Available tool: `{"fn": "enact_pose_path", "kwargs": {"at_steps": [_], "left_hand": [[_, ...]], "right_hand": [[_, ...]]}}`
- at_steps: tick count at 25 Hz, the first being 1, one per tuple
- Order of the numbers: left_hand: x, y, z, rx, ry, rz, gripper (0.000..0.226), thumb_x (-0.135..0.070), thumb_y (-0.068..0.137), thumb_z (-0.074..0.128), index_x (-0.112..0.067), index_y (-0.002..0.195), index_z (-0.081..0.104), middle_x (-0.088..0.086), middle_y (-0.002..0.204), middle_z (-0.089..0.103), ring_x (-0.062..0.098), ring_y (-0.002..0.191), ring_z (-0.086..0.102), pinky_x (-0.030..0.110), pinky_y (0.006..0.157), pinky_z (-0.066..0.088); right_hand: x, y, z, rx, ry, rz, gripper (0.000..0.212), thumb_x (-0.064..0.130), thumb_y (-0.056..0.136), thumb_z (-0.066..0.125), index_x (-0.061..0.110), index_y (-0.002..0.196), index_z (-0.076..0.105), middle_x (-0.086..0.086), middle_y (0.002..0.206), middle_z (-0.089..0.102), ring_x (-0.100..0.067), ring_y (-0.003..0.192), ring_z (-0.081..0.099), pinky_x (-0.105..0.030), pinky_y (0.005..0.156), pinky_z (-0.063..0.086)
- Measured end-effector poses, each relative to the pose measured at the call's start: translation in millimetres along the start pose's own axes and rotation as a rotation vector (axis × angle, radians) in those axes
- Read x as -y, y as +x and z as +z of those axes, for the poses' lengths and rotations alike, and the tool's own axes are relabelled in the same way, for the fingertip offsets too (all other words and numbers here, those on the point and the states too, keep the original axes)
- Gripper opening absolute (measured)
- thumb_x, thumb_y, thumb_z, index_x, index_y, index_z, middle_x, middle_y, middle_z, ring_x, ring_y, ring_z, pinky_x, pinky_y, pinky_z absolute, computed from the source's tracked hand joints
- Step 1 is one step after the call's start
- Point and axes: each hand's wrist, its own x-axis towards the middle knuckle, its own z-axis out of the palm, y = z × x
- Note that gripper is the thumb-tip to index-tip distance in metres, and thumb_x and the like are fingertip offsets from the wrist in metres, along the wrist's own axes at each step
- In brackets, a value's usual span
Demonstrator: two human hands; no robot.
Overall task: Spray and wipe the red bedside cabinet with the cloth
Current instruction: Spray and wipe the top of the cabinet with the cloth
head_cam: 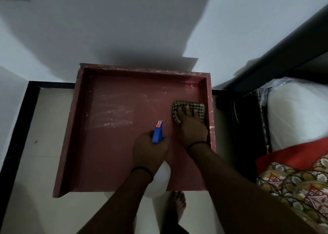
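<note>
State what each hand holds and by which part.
Left hand grips the spray bottle by its neck, under the blue head. Right hand presses flat on the cloth.

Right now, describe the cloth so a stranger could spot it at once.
Find the red cabinet top against the wall. Near its right rim, the right hand presses flat on the cloth. It is the only checked brown-and-cream thing there; the left hand holds a blue-topped spray bottle.
</note>
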Motion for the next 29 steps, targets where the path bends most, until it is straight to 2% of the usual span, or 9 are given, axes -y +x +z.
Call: {"fn": "enact_pose_path", "kwargs": {"at_steps": [4,7,11,13,18,21,23,25,29], "left_hand": [[1,0,7,0.002,0.004,-0.024,0.029,-0.033,0.068,0.061,-0.016,0.054,0.043,0.002,0.048,0.041,0.025,0.05,0.044,0.039,0.055,0.042],[-2,-5,7,0.041,-0.015,-0.047,0.023,-0.037,0.067,0.059,-0.021,0.055,0.048,0.0,0.047,0.042,0.03,0.049,0.049,0.04,0.054,0.045],[-1,-4,2,0.031,-0.009,-0.01,0.028,-0.035,0.066,0.059,-0.017,0.052,0.042,-0.002,0.046,0.039,0.021,0.049,0.04,0.036,0.055,0.04],[2,-3,-2,0.007,-0.002,0.001,0.029,-0.035,0.067,0.06,-0.018,0.051,0.042,-0.002,0.045,0.04,0.021,0.05,0.041,0.038,0.055,0.04],[9,-4,-17,-0.003,-0.046,-0.028,0.032,-0.039,0.069,0.062,-0.014,0.054,0.049,-0.001,0.046,0.044,0.019,0.05,0.041,0.036,0.056,0.04],[15,1,-29,-0.007,-0.048,-0.035,0.027,-0.037,0.073,0.066,-0.019,0.055,0.056,-0.003,0.045,0.046,0.017,0.048,0.041,0.034,0.055,0.04],[22,6,-38,-0.026,-0.05,-0.055,0.023,-0.036,0.071,0.066,-0.027,0.052,0.056,-0.004,0.042,0.043,0.017,0.047,0.041,0.033,0.055,0.039],[31,9,-47,-0.043,-0.039,-0.043,0.034,-0.031,0.076,0.07,-0.021,0.05,0.049,-0.005,0.042,0.04,0.017,0.047,0.04,0.033,0.055,0.038],[30,4,-67,-0.016,-0.089,-0.075,0.028,-0.038,0.071,0.062,-0.02,0.054,0.048,-0.005,0.045,0.042,0.018,0.048,0.042,0.035,0.054,0.039]], "right_hand": [[-6,-28,15,0.036,0.044,0.029,0.06,0.022,0.102,0.039,0.027,0.157,0.018,-0.004,0.166,0.01,-0.034,0.151,0.009,-0.049,0.119,0.022],[-13,-75,35,-0.032,0.03,-0.013,0.066,0.021,0.095,0.057,0.022,0.155,0.029,-0.008,0.162,0.022,-0.041,0.148,0.021,-0.057,0.116,0.029],[7,-14,28,-0.033,-0.034,-0.012,0.062,0.031,0.103,0.038,0.024,0.158,0.011,-0.005,0.166,0.006,-0.037,0.151,0.004,-0.049,0.119,0.017],[23,13,15,-0.041,-0.04,0.014,0.065,0.032,0.101,0.042,0.023,0.158,0.012,-0.006,0.166,0.007,-0.039,0.151,0.005,-0.051,0.117,0.02],[41,-54,28,0.047,0.02,-0.073,0.067,0.037,0.1,0.043,0.024,0.158,0.012,-0.004,0.166,0.007,-0.035,0.152,0.003,-0.048,0.12,0.018],[55,-45,31,0.032,-0.046,-0.156,0.063,0.039,0.099,0.034,0.023,0.157,0.015,-0.005,0.166,0.011,-0.037,0.151,0.009,-0.046,0.115,0.027],[77,-6,26,0.012,-0.092,-0.156,0.062,0.034,0.1,0.039,0.024,0.157,0.017,-0.005,0.165,0.013,-0.037,0.15,0.012,-0.048,0.111,0.034],[93,14,22,0.009,-0.1,-0.106,0.062,0.032,0.1,0.043,0.025,0.157,0.019,-0.005,0.165,0.015,-0.037,0.15,0.014,-0.049,0.111,0.034],[97,-35,36,0.081,-0.061,-0.162,0.064,0.036,0.098,0.043,0.027,0.157,0.018,-0.002,0.165,0.015,-0.034,0.151,0.013,-0.047,0.108,0.038]]}}
